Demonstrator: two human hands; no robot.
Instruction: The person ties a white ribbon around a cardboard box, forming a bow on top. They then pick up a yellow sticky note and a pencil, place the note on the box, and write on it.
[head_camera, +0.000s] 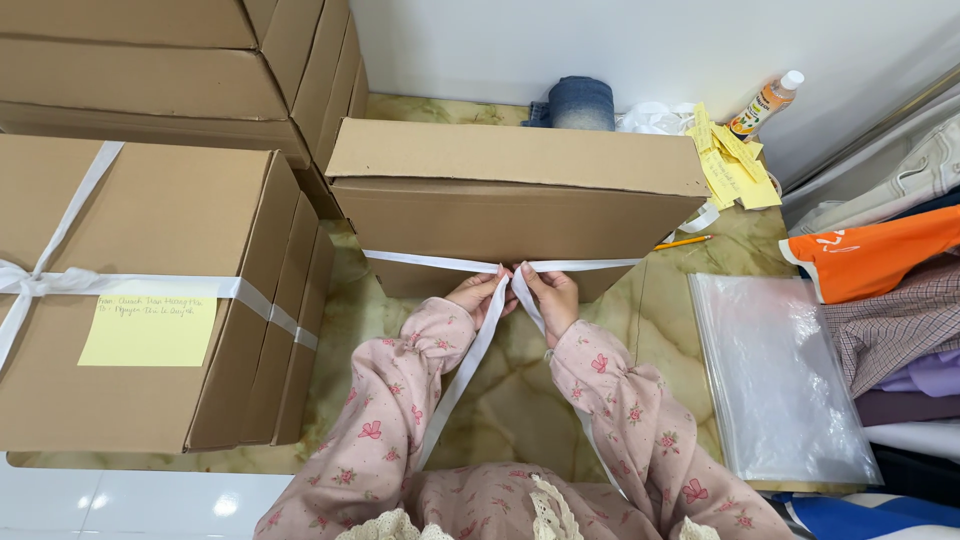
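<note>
Both hands, left hand (478, 293) and right hand (551, 296), pinching soft, limp white ribbon (440, 263) crossed against the stiff cardboard box (520, 190), best gripped near that crossing.

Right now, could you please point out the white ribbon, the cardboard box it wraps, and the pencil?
white ribbon (430, 263), head view, left stretch on box front.
cardboard box (515, 160), head view, top panel.
pencil (684, 241), head view, mid-shaft.

Brown cardboard box (517, 190); white ribbon (440, 263); pink floral sleeves (400, 390); yellow note (148, 328); orange garment (870, 258).
</note>
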